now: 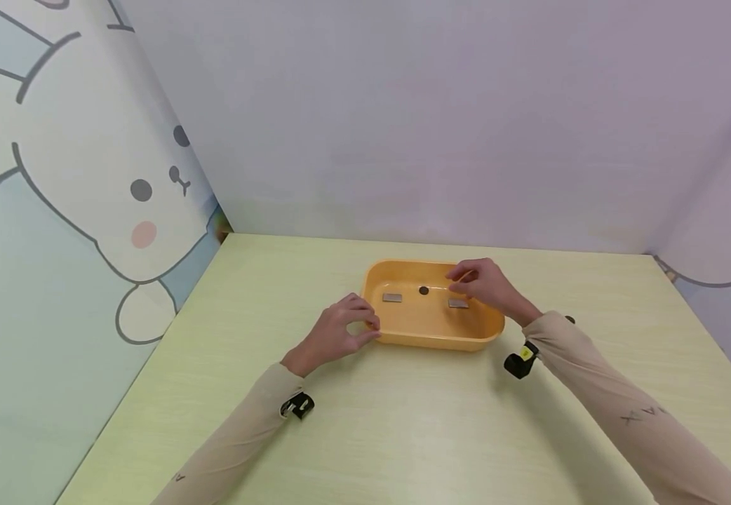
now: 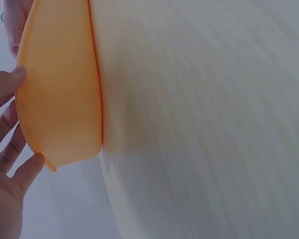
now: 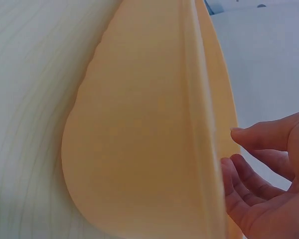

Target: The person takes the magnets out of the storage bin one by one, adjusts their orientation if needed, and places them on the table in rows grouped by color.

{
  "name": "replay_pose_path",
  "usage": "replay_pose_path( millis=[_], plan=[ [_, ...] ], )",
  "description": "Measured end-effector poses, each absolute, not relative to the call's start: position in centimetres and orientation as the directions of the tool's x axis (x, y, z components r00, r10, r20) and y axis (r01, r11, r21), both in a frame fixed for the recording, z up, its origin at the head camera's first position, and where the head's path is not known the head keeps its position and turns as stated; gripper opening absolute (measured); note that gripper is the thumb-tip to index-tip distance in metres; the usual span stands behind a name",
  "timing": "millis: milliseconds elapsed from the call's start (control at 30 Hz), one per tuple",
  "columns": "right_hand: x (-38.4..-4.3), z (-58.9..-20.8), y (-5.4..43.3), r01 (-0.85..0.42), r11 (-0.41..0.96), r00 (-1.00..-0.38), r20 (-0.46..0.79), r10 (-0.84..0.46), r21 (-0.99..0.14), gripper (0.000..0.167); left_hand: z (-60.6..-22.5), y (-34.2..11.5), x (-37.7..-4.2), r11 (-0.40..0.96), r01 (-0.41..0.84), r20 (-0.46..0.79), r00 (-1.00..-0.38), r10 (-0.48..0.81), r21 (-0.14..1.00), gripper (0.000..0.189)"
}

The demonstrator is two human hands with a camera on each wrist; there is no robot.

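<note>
Nearest, reaches in from the lower edge with both arms in long beige sleeves (image 1: 624,414), marked here and there with small dark strokes, and wears a small black camera (image 1: 517,365) at each wrist, with a bright yellow patch on the right one. Extends both arms over a pale yellow table (image 1: 391,435) with faint grain. With the left hand (image 1: 334,331), grips the orange tub (image 1: 425,322) at its near left corner, with curved fingers and with fingertips set apart along the rim. Has the tub upright on the table, toward the far side, between both hands. Inside, flat on the floor of the tub: toward the right end, a thin grey rectangle (image 1: 458,304); near the left end, a similar piece (image 1: 392,297); between the two, slightly farther back, a small dark disc (image 1: 424,290). Holds the right hand (image 1: 482,282) over the right end of the tub, just above the nearby rectangle, in a loose curl with thumb and fingertips parted. Beyond the tub, more bare table up to a straight back edge, then a pale, plain back wall (image 1: 403,126), with a cartoon rabbit (image 1: 94,161) on the panel at left.
</note>
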State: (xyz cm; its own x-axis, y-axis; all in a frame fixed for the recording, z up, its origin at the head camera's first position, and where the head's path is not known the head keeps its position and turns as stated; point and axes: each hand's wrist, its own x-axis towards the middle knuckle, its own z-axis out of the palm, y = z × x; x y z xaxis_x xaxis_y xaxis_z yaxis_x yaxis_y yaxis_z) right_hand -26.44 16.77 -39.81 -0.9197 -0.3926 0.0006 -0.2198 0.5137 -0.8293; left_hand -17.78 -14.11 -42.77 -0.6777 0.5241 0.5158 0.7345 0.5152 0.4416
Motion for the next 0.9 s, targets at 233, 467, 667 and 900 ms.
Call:
replay_pose_path(
  millis=[233, 467, 667, 900],
  plan=[
    [-26.8, -40.4, 15.8, -0.243, 0.547, -0.919, 0.01, -0.394, -0.801, 0.021, -42.9, -14.1, -17.8, 0.503, 0.736, 0.522, -0.676, 0.52, 0.452, 0.01],
    [-27.2, -40.8, 14.5, -0.257, 0.598, -0.92, 0.002, -0.393, -0.759, 0.021, -43.0, -14.1, -17.8, 0.506, 0.734, 0.521, -0.679, 0.518, 0.454, 0.009],
    [-27.3, -41.0, 13.5, -0.253, 0.599, -0.907, -0.03, -0.42, -0.76, 0.02, -42.9, -14.2, -17.8, 0.508, 0.733, 0.522, -0.68, 0.515, 0.453, 0.01],
    [-27.5, -41.4, 12.3, -0.339, 0.619, -0.878, 0.002, -0.478, -0.709, 0.017, -42.9, -14.4, -17.9, 0.502, 0.734, 0.522, -0.679, 0.517, 0.457, 0.01]
  ],
)
